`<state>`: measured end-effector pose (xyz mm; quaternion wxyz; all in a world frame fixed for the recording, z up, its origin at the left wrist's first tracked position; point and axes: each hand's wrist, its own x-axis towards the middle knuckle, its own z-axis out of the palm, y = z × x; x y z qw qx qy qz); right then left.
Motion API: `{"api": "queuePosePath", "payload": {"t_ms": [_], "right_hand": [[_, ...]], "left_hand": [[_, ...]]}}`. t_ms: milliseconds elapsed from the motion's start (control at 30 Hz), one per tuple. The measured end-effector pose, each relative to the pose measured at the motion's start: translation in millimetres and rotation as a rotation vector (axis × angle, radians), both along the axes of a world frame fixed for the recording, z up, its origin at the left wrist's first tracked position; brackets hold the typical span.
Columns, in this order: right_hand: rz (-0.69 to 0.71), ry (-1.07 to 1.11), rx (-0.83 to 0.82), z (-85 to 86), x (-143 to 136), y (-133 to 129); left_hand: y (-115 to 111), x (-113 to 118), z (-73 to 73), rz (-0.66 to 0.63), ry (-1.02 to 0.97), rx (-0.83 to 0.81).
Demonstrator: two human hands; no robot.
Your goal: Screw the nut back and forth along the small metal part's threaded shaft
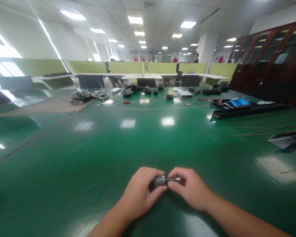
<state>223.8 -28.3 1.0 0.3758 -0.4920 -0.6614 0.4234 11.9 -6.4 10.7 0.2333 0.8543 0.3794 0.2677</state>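
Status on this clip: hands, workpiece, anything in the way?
Left hand on grey metal cylinder; right hand at its thin dark shaft. Nothing blocking nearby; orange-handled screwdriver lies well beyond.

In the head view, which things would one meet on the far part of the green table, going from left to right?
Cluttered heap of parts, orange-handled screwdriver, small black box, whitish flat box, shiny blue block.
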Motion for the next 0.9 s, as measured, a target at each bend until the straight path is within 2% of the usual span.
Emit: {"api": "queuePosePath", "payload": {"t_ms": [600, 900], "right_hand": [[-0.005, 0.057, -0.062, 0.0, -1.0, -0.8], [-0.005, 0.075, -0.073, -5.2, -0.2, 1.1]], "left_hand": [[1.3, -3.8, -2.0, 0.013, -0.005, 0.020], [2.5, -4.3, -2.6, 0.024, 0.004, 0.009]]}}
